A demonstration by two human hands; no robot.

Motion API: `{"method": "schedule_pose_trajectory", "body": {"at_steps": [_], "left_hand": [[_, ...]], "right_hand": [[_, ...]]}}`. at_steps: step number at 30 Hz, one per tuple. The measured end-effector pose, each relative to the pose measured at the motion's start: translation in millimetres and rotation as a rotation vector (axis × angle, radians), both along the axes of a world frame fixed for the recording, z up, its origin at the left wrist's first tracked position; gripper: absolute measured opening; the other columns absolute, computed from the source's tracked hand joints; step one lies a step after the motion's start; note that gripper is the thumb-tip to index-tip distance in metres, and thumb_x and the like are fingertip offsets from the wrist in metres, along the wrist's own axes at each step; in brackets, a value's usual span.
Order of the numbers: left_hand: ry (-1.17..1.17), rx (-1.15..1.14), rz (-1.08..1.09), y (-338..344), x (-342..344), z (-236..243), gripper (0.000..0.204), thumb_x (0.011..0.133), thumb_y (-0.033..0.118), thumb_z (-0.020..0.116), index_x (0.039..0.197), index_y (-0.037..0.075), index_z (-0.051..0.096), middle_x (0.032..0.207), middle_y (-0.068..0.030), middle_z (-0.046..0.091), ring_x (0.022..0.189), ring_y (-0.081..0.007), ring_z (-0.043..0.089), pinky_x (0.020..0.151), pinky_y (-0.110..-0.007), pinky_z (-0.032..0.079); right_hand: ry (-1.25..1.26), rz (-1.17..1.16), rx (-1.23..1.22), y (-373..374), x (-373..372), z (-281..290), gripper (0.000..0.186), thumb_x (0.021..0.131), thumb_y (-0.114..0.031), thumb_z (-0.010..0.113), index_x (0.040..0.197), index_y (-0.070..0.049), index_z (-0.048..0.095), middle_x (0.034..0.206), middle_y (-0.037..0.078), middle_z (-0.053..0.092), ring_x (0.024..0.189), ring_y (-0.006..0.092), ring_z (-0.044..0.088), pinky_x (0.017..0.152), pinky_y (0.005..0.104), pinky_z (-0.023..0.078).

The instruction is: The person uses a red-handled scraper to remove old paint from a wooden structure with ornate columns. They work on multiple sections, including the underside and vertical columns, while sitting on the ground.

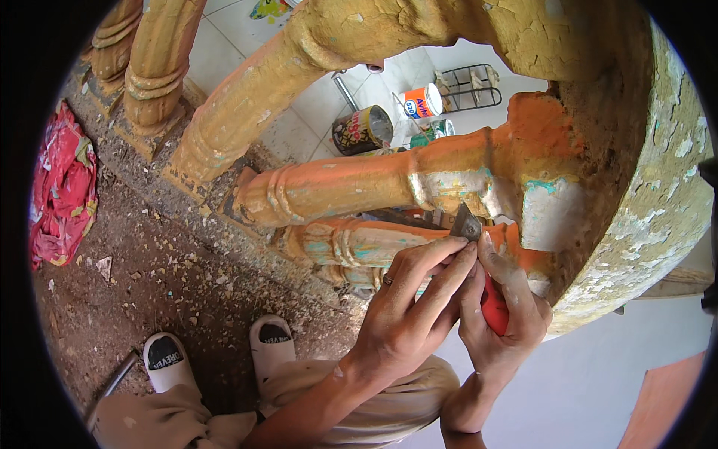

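My right hand (512,318) is closed round the red handle of a scraper (467,224), whose grey blade ends in a point. My left hand (400,318), with a ring on one finger, pinches the base of the blade beside the right thumb. The blade's tip is at the lower edge of an orange-ochre baluster (344,188), close to a patch scraped down to white and turquoise. Whether the tip touches the surface I cannot tell. Behind my hands runs another partly stripped baluster (359,243).
A thick rail with flaking paint (643,209) curves down the right side. Beyond the balusters, paint cans (363,130), a white-and-orange bucket (422,101) and a black wire rack (470,86) stand on tiles. Paint chips litter the floor near a red cloth (66,187) and my slippers (168,359).
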State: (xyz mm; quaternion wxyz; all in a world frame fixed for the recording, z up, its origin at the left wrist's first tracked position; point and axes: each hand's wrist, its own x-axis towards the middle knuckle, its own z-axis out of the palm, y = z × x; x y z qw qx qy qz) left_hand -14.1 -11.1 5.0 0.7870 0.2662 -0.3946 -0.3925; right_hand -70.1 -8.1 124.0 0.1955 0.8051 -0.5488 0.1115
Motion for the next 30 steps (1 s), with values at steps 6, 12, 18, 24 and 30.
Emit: {"method": "schedule_pose_trajectory", "body": {"at_steps": [6, 12, 18, 24, 30], "left_hand": [[-0.012, 0.051, 0.028, 4.4, 1.9, 1.1, 0.071, 0.072, -0.014, 0.079, 0.14, -0.001, 0.063, 0.134, -0.0161, 0.061, 0.109, -0.0296, 0.066, 0.091, -0.038, 0.058], [0.005, 0.048, -0.014, 6.7, 3.8, 5.6, 0.07, 0.072, -0.016, 0.077, 0.14, -0.003, 0.063, 0.128, -0.0151, 0.063, 0.108, -0.0311, 0.065, 0.092, -0.038, 0.058], [-0.033, -0.035, 0.018, 6.8, 5.2, 3.9, 0.072, 0.072, -0.017, 0.075, 0.141, -0.003, 0.062, 0.123, -0.0163, 0.063, 0.106, -0.0316, 0.065, 0.091, -0.039, 0.057], [-0.009, 0.056, 0.029, 6.7, 3.4, 0.5, 0.072, 0.071, -0.014, 0.079, 0.14, -0.002, 0.064, 0.118, -0.0128, 0.063, 0.102, -0.0291, 0.066, 0.088, -0.039, 0.057], [-0.047, 0.063, -0.016, 8.7, 6.6, -0.4, 0.075, 0.069, -0.013, 0.079, 0.141, -0.001, 0.062, 0.113, -0.0116, 0.062, 0.101, -0.0287, 0.065, 0.087, -0.04, 0.056]], "right_hand": [[-0.028, 0.015, 0.039, -2.2, 0.5, -2.2, 0.037, 0.082, 0.005, 0.079, 0.118, -0.002, 0.078, 0.069, 0.011, 0.066, 0.055, 0.0138, 0.061, 0.055, 0.0274, 0.049], [-0.086, 0.014, 0.018, 0.5, 0.7, -5.2, 0.038, 0.082, 0.006, 0.079, 0.119, -0.002, 0.077, 0.074, 0.012, 0.071, 0.057, 0.0164, 0.064, 0.058, 0.0277, 0.052], [-0.056, 0.019, -0.017, 0.7, 1.2, -4.0, 0.04, 0.082, 0.007, 0.079, 0.12, -0.003, 0.077, 0.072, 0.013, 0.069, 0.057, 0.0151, 0.064, 0.058, 0.0284, 0.051], [-0.052, -0.011, 0.06, 0.1, 4.1, -6.7, 0.039, 0.084, 0.006, 0.078, 0.121, -0.004, 0.076, 0.072, 0.014, 0.069, 0.059, 0.0136, 0.066, 0.059, 0.0272, 0.052], [-0.153, -0.13, 0.071, 6.0, 14.8, -7.0, 0.03, 0.09, 0.007, 0.074, 0.119, -0.001, 0.078, 0.09, 0.012, 0.079, 0.076, 0.0055, 0.067, 0.07, 0.0229, 0.055]]}}
